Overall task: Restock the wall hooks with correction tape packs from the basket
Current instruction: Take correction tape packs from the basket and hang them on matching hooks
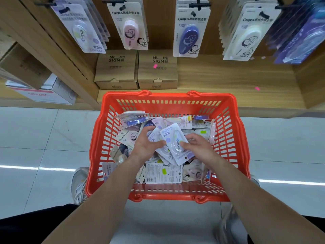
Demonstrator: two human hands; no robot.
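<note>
A pale glossy tiled floor (35, 138) carries a red plastic slatted basket (168, 197), with a grey laced sneaker (80, 184) planted just beside its left corner. Beyond it runs a low wooden shelf (228, 80). Two brown cardboard boxes (116, 69) printed NU SIGN sit side by side on it, touching. A small pink scrap (257, 88) lies well apart to their right.

I look down on both my hands in the red basket (234, 124), which sits on the floor (35, 138). My left hand (146, 146) grips a small fan of white packs (173, 143) by its left edge. My right hand (200, 150) pinches the top one's right side. A pile (163, 173) of others lies beneath. Above, hooks (199, 5) carry hung packs (190, 32). Two brown boxes (116, 67) stand behind the basket.
</note>
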